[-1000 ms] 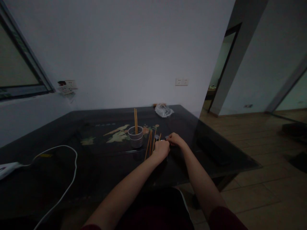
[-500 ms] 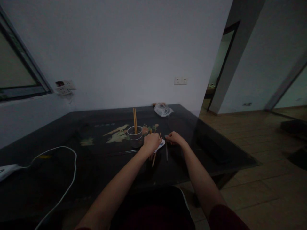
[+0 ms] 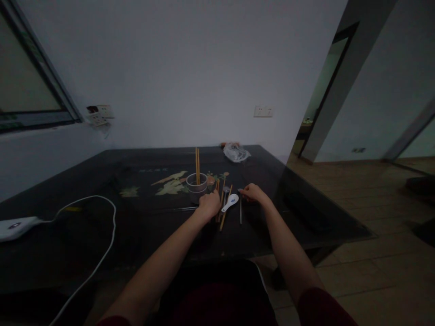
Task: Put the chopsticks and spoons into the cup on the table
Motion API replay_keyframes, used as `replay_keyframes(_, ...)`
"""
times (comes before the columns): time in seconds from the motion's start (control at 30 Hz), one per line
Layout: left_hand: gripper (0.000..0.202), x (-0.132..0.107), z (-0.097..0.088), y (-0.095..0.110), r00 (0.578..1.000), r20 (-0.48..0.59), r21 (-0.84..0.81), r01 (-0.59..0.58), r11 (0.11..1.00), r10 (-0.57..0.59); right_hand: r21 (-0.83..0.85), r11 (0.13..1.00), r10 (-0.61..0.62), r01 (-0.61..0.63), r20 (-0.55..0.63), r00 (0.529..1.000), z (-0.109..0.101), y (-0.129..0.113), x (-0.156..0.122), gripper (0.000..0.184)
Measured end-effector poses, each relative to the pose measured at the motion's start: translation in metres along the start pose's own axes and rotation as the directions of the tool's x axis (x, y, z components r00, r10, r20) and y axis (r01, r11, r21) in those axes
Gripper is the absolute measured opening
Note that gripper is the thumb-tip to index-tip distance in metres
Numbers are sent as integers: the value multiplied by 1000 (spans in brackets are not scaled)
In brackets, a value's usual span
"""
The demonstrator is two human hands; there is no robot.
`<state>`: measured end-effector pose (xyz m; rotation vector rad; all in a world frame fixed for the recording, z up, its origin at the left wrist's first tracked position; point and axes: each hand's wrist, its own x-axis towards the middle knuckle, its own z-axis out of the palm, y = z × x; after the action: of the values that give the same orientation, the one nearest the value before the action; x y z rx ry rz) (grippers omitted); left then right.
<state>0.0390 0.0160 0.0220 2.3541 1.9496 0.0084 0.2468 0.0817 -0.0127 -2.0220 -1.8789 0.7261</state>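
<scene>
My left hand (image 3: 210,203) is closed at the pair of chopsticks (image 3: 218,216) farthest left in a small row; its fingertips are partly hidden. Right of it lie another chopstick (image 3: 222,222), a metal spoon (image 3: 226,189) and a white ceramic spoon (image 3: 233,199) with a blue mark, laid across a chopstick. My right hand (image 3: 252,192) pinches the top end of a slim metal spoon (image 3: 241,213) that lies lengthwise on the table. Behind my left hand, a round metal cup (image 3: 197,188) has two upright chopsticks (image 3: 197,165) in it.
The dark glossy table (image 3: 163,244) carries a painted bird and flowers. A crumpled clear plastic bag (image 3: 236,153) lies at the back edge by the wall. On the left, a white power strip (image 3: 18,227) trails a white cable (image 3: 110,240). A dark flat object (image 3: 307,210) lies on the right.
My left hand has shifted left, off the ceramic spoon, to the leftmost chopsticks, so the spoons show fully. My right hand stays at the metal spoon. The view has turned slightly.
</scene>
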Motion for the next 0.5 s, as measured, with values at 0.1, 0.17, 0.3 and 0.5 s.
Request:
replay_keyframes(0.1,38,1,1,-2,1000,12,2,13,1000,-13,4,1000,-8,7,7,1000,-1,0,-1,36)
replay_keyframes(0.17,40,2,1,-4,1000,14,5,26,1000,-26,9,1000,-8,8,10,1000,-1,0,-1,36)
replay_keyframes(0.3,38,5,3,-7,999,9,12,34,999,-34,18,1000,-9,9,11,1000,-1,-1,-2,35)
replay_keyframes(0.5,34,8,5,-8,999,44,22,28,999,-29,39,999,-20,19,21,1000,-2,-2,-3,35)
